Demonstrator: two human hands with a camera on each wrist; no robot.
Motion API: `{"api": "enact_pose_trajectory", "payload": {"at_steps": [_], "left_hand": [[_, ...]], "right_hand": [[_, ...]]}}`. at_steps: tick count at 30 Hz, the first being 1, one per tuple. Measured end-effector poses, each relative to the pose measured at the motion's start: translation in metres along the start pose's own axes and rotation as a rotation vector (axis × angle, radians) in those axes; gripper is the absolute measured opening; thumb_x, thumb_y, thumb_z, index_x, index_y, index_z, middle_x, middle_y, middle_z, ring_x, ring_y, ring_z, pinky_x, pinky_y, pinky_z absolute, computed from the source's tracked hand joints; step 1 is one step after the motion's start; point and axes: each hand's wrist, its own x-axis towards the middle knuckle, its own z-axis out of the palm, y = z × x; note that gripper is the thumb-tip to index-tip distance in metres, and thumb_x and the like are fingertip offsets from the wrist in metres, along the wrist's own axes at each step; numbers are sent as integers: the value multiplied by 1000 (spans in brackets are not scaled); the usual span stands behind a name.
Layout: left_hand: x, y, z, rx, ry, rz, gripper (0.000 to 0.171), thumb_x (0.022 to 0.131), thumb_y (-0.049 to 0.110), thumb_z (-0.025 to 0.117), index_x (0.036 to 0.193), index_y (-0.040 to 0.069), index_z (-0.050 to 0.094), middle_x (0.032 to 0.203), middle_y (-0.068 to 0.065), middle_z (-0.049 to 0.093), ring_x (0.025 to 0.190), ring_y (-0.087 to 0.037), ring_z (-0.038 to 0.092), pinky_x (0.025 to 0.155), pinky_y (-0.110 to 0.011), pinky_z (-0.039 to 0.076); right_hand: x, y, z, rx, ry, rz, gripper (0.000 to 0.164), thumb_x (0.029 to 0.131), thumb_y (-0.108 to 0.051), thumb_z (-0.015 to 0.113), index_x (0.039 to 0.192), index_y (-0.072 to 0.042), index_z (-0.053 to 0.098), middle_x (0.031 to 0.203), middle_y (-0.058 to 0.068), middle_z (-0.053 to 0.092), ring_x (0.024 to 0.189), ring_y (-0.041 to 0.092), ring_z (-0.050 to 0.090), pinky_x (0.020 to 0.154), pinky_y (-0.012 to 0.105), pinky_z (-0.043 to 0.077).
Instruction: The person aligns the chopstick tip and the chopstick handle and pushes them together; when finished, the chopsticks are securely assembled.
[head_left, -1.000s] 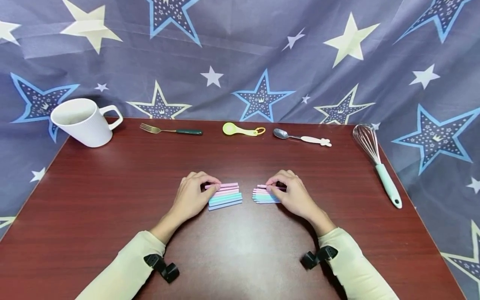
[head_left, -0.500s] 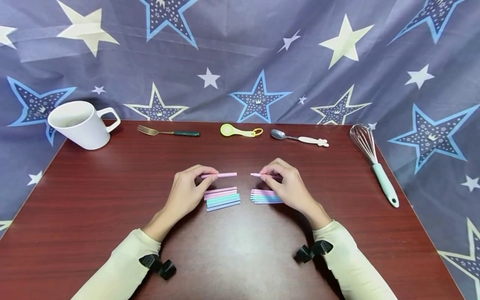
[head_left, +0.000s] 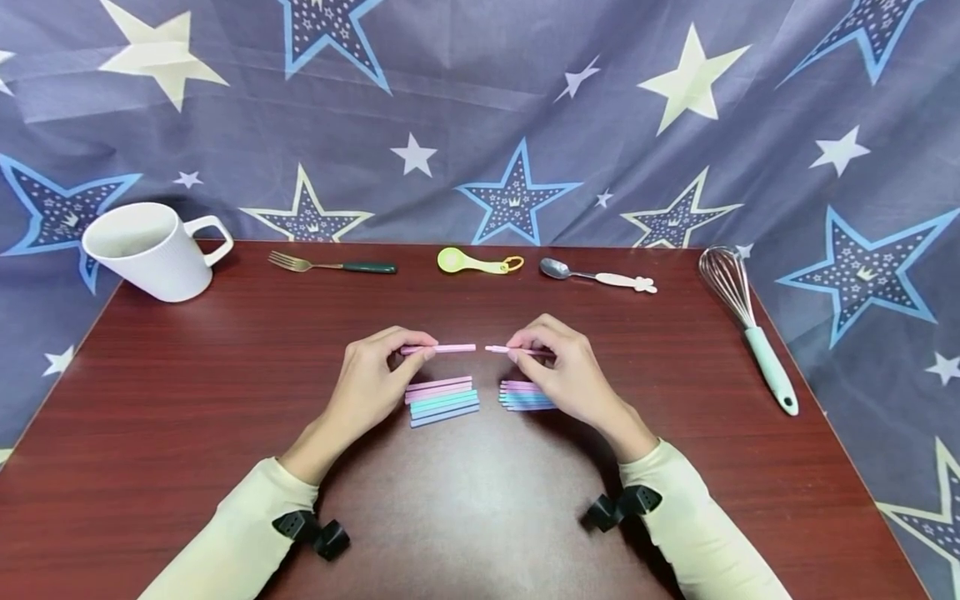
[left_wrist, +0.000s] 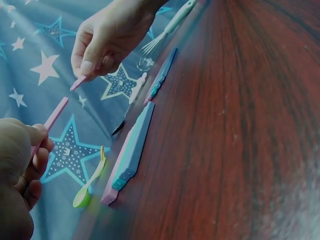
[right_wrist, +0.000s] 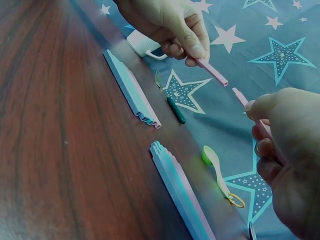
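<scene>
At frame centre, left hand [head_left: 367, 372] pinches a pink tube [head_left: 456, 348], right hand [head_left: 567, 368] a pink stick [right_wrist: 240, 97]; step seems alignment, next calling for straight insertion.

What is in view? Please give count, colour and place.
Table: one, reddish-brown, below
Star cloth: one, grey-blue, behind
Mug: one, white, far left
Fork: one, gold and green, beside mug
Measuring spoon: one, yellow, far middle
Spoon: one, silver-white, far middle-right
Whisk: one, silver-mint, right edge
Held sticks: two, pink, above table
Stick groups: two, pink-teal-blue, on table
Wrist cameras: two, black, wrists
Sleeves: two, cream, forearms
Left grip: one, bare, pinching one stick
Right grip: one, bare, pinching one stick
</scene>
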Motion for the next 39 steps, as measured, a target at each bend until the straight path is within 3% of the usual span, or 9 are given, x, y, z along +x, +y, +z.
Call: {"api": "enact_pose_trajectory", "payload": {"at_steps": [12, 28, 34, 39], "left_hand": [[-2, 2, 3, -24, -21, 0, 8, 91, 15, 80, 98, 19, 79, 86, 6, 73, 65, -6, 46, 59, -18, 35], [-6, 0, 8, -22, -41, 21, 8, 90, 15, 81, 97, 19, 79, 86, 7, 73, 67, -6, 48, 61, -18, 36], [-6, 0, 8, -13, -51, 22, 8, 88, 17, 83, 95, 19, 81, 84, 7, 76, 64, -4, 49, 58, -18, 37], [-7, -2, 9, -4, -75, 18, 7, 88, 19, 83, 95, 19, 82, 82, 6, 77, 58, -2, 47, 54, -18, 36]], "right_hand": [[-1, -4, 2, -7, -7, -42, 8, 90, -5, 78, 94, -11, 76, 88, -2, 67, 78, 8, 58, 67, 21, 46], [-3, -2, 5, -23, -54, -34, 4, 92, -11, 77, 95, -8, 76, 88, -3, 67, 80, 8, 61, 70, 24, 51], [-4, 0, 6, -18, -68, -42, 6, 92, -11, 77, 96, -7, 76, 88, -1, 66, 79, 13, 63, 69, 27, 52], [-4, -1, 7, -18, -71, -31, 4, 91, -9, 78, 95, -7, 75, 87, -2, 65, 79, 10, 61, 69, 24, 51]]}}
